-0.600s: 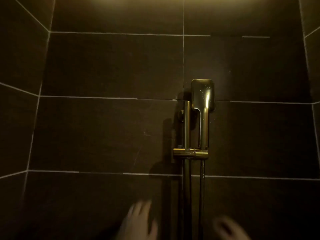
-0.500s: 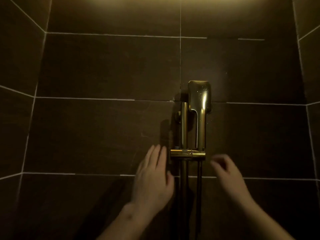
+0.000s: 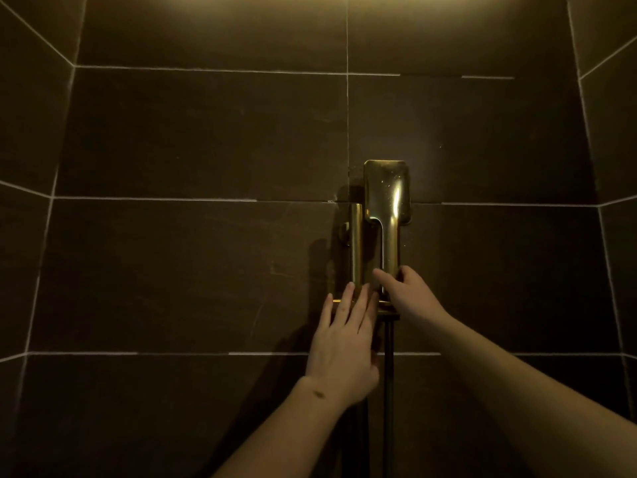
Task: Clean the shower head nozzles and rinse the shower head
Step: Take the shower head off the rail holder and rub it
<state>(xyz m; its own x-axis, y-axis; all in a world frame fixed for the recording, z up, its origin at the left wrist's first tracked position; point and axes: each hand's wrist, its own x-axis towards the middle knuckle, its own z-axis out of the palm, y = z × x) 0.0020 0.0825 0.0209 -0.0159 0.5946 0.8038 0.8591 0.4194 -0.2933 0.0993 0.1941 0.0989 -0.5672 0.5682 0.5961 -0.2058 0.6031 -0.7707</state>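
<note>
We face a dim shower wall of large dark tiles point(image 3: 193, 270) with pale grout lines, lit warmly from above. Moving rightward, our left hand point(image 3: 344, 343) reaches up with its fingers straight and spread, the fingertips resting over the gold bracket point(image 3: 389, 313) at the foot of a short gold rail point(image 3: 356, 248); it grips nothing. Just right of the rail, the gold handheld shower head point(image 3: 387, 191) stands upright in that bracket, its rectangular face turned to the wall (so the nozzles are hidden from us) and its back speckled with droplets. Our right hand point(image 3: 406, 293) wraps around the lower end of the shower head's handle. A dark hose point(image 3: 388, 391) hangs straight down from the bracket, between our two forearms.
</note>
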